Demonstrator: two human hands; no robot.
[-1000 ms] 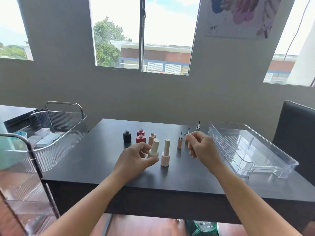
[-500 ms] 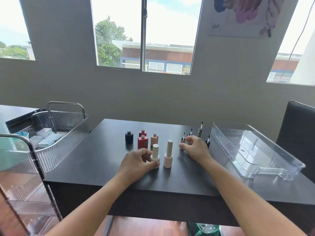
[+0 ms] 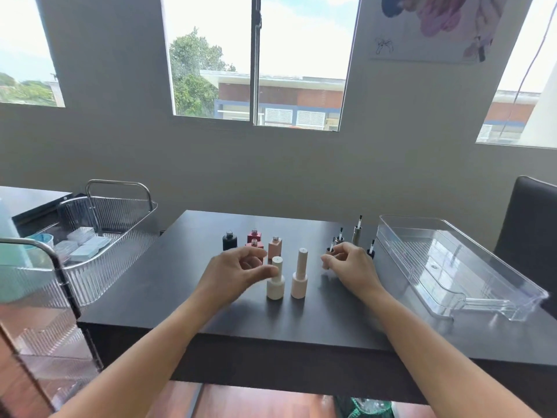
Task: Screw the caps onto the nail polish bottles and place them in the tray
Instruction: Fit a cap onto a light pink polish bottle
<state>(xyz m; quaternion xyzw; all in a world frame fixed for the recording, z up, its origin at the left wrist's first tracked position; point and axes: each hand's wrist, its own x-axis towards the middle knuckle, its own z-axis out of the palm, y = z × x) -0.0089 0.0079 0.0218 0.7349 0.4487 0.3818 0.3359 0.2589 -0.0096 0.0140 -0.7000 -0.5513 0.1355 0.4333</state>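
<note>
Left hand curls by the white bottle, hold unclear. At its 3 o'clock, right hand pinches a brush cap, likely to screw on.

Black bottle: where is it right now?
Head view: the black bottle stands uncapped on the dark table, leftmost of the bottles, just left of two red bottles.

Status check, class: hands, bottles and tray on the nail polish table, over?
Left hand thumb at white capped bottle, grip unclear. Right hand curled among brush caps, hold unclear. Clear tray without bottles.
</note>
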